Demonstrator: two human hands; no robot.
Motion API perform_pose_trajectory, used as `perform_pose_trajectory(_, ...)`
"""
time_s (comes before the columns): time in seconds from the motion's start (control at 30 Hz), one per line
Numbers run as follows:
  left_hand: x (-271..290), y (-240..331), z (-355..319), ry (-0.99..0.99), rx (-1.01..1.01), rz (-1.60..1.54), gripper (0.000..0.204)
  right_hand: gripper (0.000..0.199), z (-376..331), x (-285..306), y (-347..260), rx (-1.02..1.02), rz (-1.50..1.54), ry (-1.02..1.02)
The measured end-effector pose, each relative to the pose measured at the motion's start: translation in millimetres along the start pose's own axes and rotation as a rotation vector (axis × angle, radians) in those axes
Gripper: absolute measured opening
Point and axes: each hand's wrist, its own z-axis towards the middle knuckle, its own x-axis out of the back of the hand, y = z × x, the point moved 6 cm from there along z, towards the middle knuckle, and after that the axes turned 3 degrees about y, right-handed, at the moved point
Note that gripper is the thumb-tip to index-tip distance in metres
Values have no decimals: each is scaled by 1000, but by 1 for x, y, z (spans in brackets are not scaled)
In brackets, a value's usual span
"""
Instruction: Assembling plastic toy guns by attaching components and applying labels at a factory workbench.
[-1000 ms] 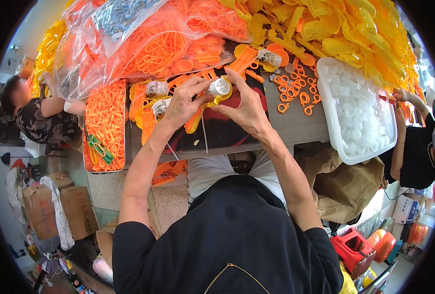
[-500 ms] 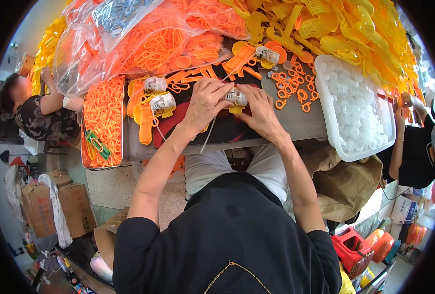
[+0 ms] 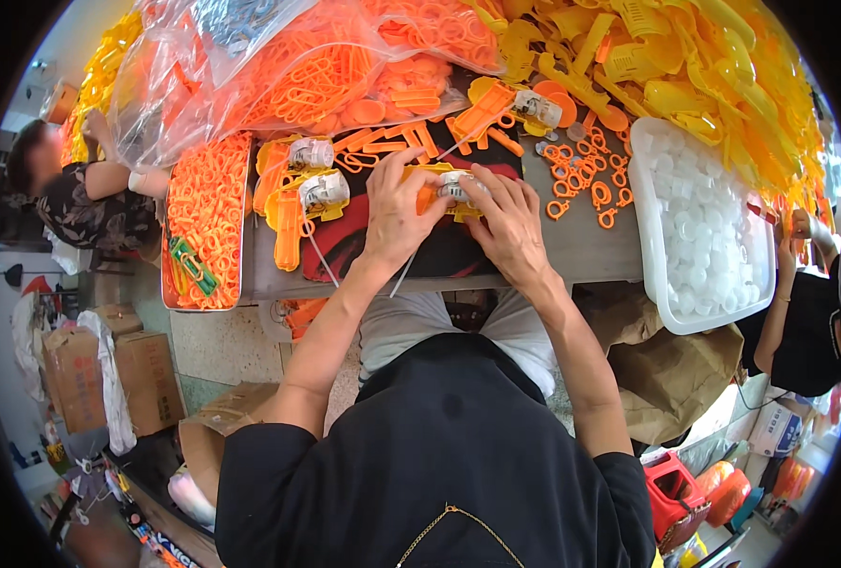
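Between both hands, above a black and red mat [image 3: 447,263], is a yellow-and-orange plastic toy piece with a white printed cylinder [image 3: 455,183]. My left hand [image 3: 397,213] grips its left end with bent fingers, which partly hide the orange portion. On the other end, my right hand [image 3: 513,227] has its fingers over the top and the thumb beneath. A thin white strip [image 3: 403,275] hangs below my left hand; where it begins is hidden. Similar toy pieces lie left of my hands, one with a printed cylinder [image 3: 324,191], and another toy piece [image 3: 485,115] lies beyond.
An orange-filled tray [image 3: 243,218] of small rings stands left. A white tub [image 3: 662,289] holds translucent caps at right. Loose orange rings [image 3: 586,166] lie before it. Clear bags [image 3: 297,76] and a yellow parts heap [image 3: 666,66] rise behind. Other people work at both sides.
The view has shifted slightly, moving the table items a little to the right. The held piece is turned, showing more orange at its left, and my right fingers have moved further over the cylinder.
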Motion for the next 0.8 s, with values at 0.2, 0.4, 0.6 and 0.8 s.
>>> perform_pose_trajectory(0.2, -11, 25, -25, 44, -159, 83, 21, 55, 4, 1, -6, -66, 32, 50)
perform_pose_trajectory(0.4, 0, 24, -31, -53, -156, 126, 28, 36, 5, -12, -3, -191, 86, 209)
perform_pose_trajectory(0.6, -7, 18, -9, -85, -294, 118, 34, 38, 4, -12, -6, -161, 44, 228)
perform_pose_trajectory(0.8, -12, 11, -9, -9, -242, 43, 27, 32, -12, 21, -2, -282, 11, 349)
